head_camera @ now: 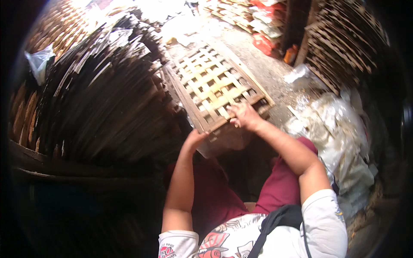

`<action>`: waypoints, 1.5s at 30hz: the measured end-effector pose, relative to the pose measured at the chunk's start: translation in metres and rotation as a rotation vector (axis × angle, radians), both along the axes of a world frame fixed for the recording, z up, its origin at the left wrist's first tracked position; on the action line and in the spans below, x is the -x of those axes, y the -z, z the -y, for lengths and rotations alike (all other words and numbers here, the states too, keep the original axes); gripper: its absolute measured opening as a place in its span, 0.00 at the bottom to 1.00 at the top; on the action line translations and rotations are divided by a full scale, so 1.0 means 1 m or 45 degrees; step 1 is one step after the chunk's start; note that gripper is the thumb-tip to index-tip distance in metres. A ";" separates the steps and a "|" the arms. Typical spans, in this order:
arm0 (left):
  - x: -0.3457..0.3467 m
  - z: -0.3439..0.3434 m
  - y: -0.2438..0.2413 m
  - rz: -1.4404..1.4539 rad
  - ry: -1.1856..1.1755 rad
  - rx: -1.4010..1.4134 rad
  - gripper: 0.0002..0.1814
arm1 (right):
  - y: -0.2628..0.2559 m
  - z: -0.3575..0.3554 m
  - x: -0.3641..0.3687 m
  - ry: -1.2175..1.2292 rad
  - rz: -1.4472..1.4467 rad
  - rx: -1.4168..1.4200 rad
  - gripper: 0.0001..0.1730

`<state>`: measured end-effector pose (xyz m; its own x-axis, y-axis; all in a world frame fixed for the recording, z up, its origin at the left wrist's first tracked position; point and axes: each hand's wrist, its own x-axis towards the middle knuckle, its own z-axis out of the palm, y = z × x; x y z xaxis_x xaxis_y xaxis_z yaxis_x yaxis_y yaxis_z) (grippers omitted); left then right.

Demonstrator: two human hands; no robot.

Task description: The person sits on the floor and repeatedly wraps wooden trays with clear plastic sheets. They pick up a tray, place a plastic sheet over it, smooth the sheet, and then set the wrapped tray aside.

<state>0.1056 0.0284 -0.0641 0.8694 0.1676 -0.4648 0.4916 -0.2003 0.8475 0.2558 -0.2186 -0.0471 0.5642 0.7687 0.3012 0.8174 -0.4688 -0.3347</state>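
Note:
A lattice panel (211,82) of interlaced pale wooden strips, edged by darker wooden rails, slants away in front of my knees. At its near left corner my left hand (197,138) grips the rail, thumb along the wood and the other fingers mostly hidden. My right hand (246,116) is at the near edge, right of the middle, with a finger reaching over the strips and the others curled at the rail. A short strip end shows under those curled fingers. Shadow obscures what bears the panel from below.
To the left rises a tall stack of thin wooden slats (106,87), with a plastic bag (40,63) beside it. Crumpled clear plastic sheeting (335,129) lies at my right. Beyond it stand more stacked slats (342,48) and an orange bottle (291,54). Glare washes out the far end.

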 end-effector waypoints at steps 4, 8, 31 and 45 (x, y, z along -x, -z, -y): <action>-0.007 -0.004 -0.002 -0.167 -0.027 -0.232 0.29 | 0.051 -0.058 0.016 -0.054 0.252 0.419 0.39; -0.018 -0.047 0.022 -0.269 0.000 -0.257 0.35 | 0.042 -0.091 -0.004 -0.084 0.286 0.341 0.40; -0.021 -0.031 -0.061 0.176 -0.512 0.099 0.39 | -0.076 -0.038 -0.058 -0.042 0.208 -0.746 0.13; -0.028 -0.031 -0.047 0.161 -0.422 -0.139 0.38 | -0.126 0.031 -0.085 0.373 -0.672 -1.968 0.39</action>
<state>0.1332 0.0595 -0.0170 0.8089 0.4926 -0.3210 0.4379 -0.1403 0.8880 0.3407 -0.2494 0.0788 0.9075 -0.1985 0.3701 0.4199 0.4410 -0.7932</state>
